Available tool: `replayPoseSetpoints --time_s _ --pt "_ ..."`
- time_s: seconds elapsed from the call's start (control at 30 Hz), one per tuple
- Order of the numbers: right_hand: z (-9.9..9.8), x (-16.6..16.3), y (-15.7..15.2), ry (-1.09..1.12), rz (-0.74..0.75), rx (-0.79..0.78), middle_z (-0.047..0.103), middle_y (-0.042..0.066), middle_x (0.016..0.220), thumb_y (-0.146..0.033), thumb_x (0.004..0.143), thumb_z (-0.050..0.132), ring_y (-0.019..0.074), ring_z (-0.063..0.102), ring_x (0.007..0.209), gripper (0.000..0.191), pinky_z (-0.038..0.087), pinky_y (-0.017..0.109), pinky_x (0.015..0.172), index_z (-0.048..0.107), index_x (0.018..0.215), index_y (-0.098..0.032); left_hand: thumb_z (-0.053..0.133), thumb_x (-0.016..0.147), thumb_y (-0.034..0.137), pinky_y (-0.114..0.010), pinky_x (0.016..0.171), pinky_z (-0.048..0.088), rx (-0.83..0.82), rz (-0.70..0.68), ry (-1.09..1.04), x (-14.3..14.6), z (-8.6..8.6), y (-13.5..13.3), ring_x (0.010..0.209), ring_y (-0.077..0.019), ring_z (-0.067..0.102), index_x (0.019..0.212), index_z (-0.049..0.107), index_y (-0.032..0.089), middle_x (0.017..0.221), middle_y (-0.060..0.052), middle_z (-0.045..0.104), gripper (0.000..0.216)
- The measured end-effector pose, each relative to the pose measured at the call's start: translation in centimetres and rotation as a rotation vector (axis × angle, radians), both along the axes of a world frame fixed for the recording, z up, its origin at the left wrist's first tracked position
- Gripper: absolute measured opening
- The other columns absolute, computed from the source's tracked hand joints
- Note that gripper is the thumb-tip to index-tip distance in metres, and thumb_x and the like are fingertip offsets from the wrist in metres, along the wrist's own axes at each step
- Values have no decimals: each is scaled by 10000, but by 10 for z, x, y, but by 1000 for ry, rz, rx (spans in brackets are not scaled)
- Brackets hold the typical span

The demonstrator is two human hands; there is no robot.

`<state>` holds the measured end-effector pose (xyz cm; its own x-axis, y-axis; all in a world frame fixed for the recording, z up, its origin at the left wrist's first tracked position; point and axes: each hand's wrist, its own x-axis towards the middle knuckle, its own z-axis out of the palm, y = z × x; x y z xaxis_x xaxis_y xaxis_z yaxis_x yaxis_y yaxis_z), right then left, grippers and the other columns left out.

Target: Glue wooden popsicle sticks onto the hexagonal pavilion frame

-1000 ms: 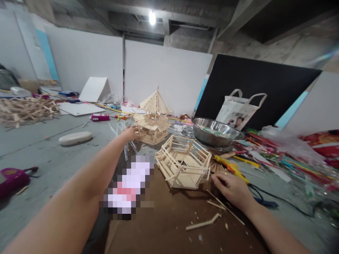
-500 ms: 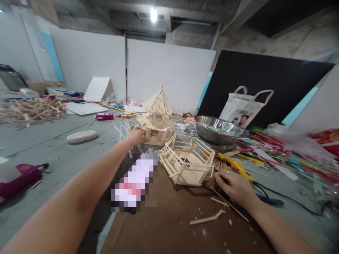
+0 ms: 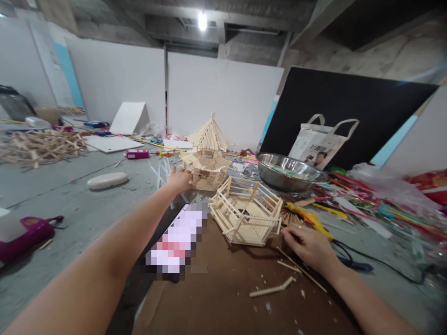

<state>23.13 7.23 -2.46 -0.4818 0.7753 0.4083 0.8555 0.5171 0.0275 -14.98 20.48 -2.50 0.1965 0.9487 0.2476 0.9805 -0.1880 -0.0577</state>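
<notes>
A small pavilion model (image 3: 208, 160) made of wooden sticks, with a pointed roof, stands at the centre back. My left hand (image 3: 180, 180) reaches to its lower left side and grips it there; the fingertips are partly hidden. In front and to the right sits a hexagonal stick frame (image 3: 246, 218) with railings and an open top. By its right corner post, my right hand (image 3: 309, 244) rests on the board with curled fingers. The fingertips are at or touching that post; whatever they hold cannot be made out.
A blurred-out phone (image 3: 178, 239) lies left on the brown board (image 3: 216, 298), loose sticks (image 3: 272, 288) to the right. A yellow glue gun (image 3: 310, 218) with a cord is beside my right hand. Behind stand a steel basin (image 3: 291, 172) and a stick pile (image 3: 42, 146).
Both hands stay in nearly the same place, and the two stick models have not moved. Only a very slight shift of the view shows.
</notes>
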Motion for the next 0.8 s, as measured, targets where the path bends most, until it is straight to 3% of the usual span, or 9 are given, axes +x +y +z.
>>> replayPoseSetpoints --time_s 0.23,0.4,0.5,0.67,0.8 --pt "2 -2 -1 -9 -23 20 628 12 619 -329 820 340 126 580 591 328 375 225 529 601 665 -205 612 591 402 -507 898 258 -29 77 -43 -3 5 -5 1066 -306 427 998 579 221 1113 -101 549 447" --pt "4 -5 -2 -32 -82 60 577 23 525 -390 815 333 128 530 520 408 323 236 500 543 526 -192 511 677 413 -407 866 349 12 168 -130 -17 25 -41 1093 -289 423 1074 547 225 1176 -92 512 441" --pt "10 -9 -1 36 -117 46 573 20 542 -420 810 345 127 524 540 413 315 233 511 532 523 -189 397 754 381 -332 834 385 50 204 -200 -14 40 -73 1013 -239 501 1036 576 180 1097 -101 566 390" --pt "27 -18 -2 149 -165 -3 625 7 688 -361 762 446 141 553 645 217 324 224 530 590 720 -203 361 774 372 -240 716 424 44 155 -282 19 55 -129 817 -163 583 952 607 201 921 -34 647 348" --pt "28 -21 -13 249 -215 -10 640 4 711 -309 745 466 140 557 651 175 345 222 547 606 784 -213 409 745 363 -235 662 417 -109 -24 -373 57 51 -165 763 -167 589 889 629 191 861 -31 661 314"
